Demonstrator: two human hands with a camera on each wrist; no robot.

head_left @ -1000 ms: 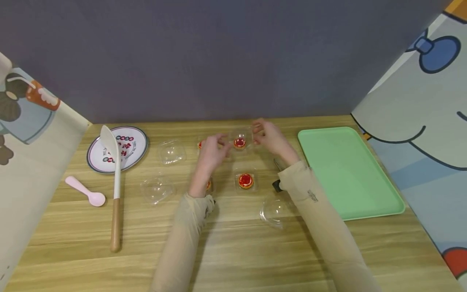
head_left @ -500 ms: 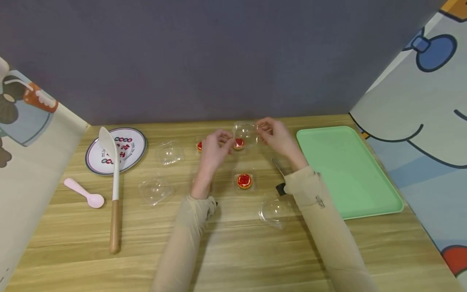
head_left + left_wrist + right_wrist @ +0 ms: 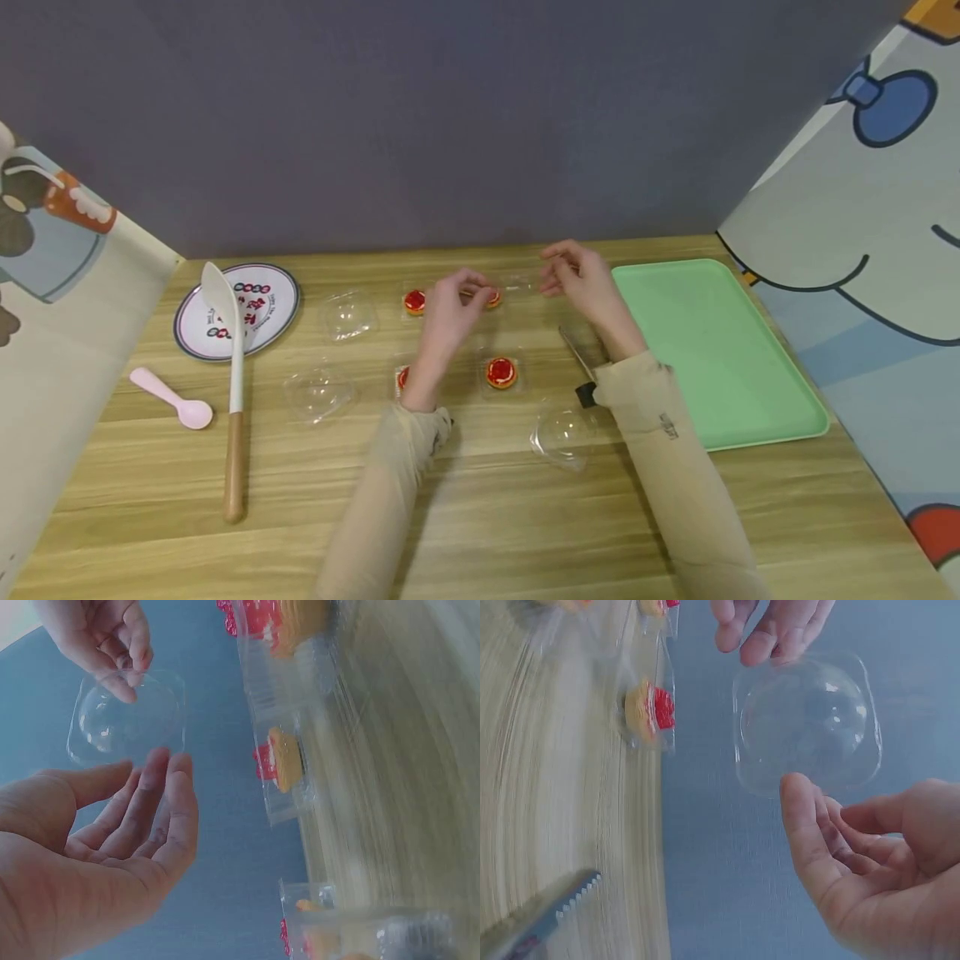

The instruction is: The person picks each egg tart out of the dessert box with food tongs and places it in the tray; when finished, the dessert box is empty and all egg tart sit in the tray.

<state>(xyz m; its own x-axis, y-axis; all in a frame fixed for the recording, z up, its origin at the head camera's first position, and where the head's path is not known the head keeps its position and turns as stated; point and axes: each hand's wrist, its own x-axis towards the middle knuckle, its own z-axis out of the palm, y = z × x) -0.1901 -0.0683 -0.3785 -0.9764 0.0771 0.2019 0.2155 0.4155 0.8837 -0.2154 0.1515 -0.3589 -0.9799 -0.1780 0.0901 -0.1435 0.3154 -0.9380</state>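
Observation:
Between both hands a clear plastic dome lid (image 3: 517, 283) is held up above the back of the table. My left hand (image 3: 453, 304) pinches its left edge between thumb and fingers; part of a red-topped tart (image 3: 492, 298) shows beside those fingertips. The opposite edge is at the fingertips of my right hand (image 3: 585, 283). The right wrist view shows the lid's (image 3: 806, 724) rounded dome and squarish rim. Other red-topped tarts sit in clear plastic bases: one (image 3: 414, 302) left of my left hand, one (image 3: 501, 372) nearer the front, and one (image 3: 403, 377) partly behind my left wrist.
Loose clear lids lie at left (image 3: 350, 315), (image 3: 321, 393) and near front (image 3: 562, 433). A serrated knife (image 3: 579, 354) lies under my right forearm. A green tray (image 3: 727, 358) is at right; a plate (image 3: 273, 304), long-handled spatula (image 3: 237, 375) and pink spoon (image 3: 176, 400) are at left.
The lid has lifted off the back-right tart, tilted up, and now appears nearly edge-on in the head view. Both hands have shifted slightly right, uncovering the back-left tart.

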